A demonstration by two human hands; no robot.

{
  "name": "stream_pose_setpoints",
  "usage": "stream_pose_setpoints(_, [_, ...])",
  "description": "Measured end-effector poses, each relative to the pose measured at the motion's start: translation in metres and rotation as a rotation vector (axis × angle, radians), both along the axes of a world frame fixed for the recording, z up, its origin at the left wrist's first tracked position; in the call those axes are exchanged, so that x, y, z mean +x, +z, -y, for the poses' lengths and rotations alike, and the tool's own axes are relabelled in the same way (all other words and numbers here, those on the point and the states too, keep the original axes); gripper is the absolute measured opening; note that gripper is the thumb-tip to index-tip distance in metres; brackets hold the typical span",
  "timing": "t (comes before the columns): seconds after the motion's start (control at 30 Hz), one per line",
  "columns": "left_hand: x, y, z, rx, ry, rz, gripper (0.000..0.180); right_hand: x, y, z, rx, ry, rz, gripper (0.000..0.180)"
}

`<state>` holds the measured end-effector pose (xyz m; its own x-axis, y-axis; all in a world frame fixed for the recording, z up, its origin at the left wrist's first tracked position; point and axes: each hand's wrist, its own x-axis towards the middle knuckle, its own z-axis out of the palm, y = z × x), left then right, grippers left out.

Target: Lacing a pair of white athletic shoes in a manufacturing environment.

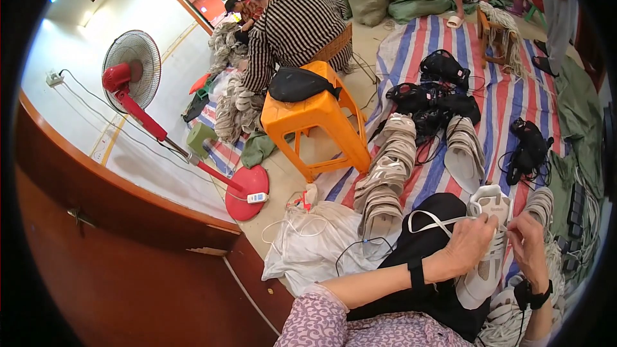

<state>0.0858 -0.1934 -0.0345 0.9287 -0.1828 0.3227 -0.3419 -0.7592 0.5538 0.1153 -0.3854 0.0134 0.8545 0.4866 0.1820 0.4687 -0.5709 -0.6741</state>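
A white and beige shoe upper (477,286) lies over my dark-trousered lap, its tongue (491,200) pointing away from me. My left hand (468,244) is closed at the lacing, pinching a white shoelace (432,223); a loop of it bows out to the left. Just right of the shoe, my right hand (528,247) is closed too, its fingertips pinched on the lace near the eyelets. The fingers partly hide the upper eyelets. Both wrists wear black bands.
Stacked shoe uppers (387,170) and black lace bundles (443,99) lie on the striped sheet (463,38). Beside them stand an orange stool (292,115) and a red fan (144,119). A white sack (318,238) lies left of my knees. Others sit or stand farther off.
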Motion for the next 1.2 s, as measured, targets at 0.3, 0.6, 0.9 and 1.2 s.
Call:
stream_pose_setpoints(0.3, [0.028, 0.040, -0.093, -0.940, -0.063, -0.431, 0.018, 0.019, -0.072, 0.098, 1.154, -0.123, -0.917, 0.015])
stream_pose_setpoints(0.6, [-0.005, 0.089, -0.222, -1.012, 0.108, -0.568, 0.021, 0.076, -0.142, 0.354, 1.243, -0.084, -0.480, 0.048])
stream_pose_setpoints(0.9, [-0.028, 0.103, -0.256, -0.129, 0.023, -0.727, 0.024, 0.027, -0.083, 0.464, -0.216, -0.850, 0.229, 0.036])
stream_pose_setpoints(1.2, [-0.032, 0.086, -0.271, -0.591, 0.206, -0.540, 0.025, 0.050, -0.061, 0.471, 1.275, -0.844, -0.034, 0.043])
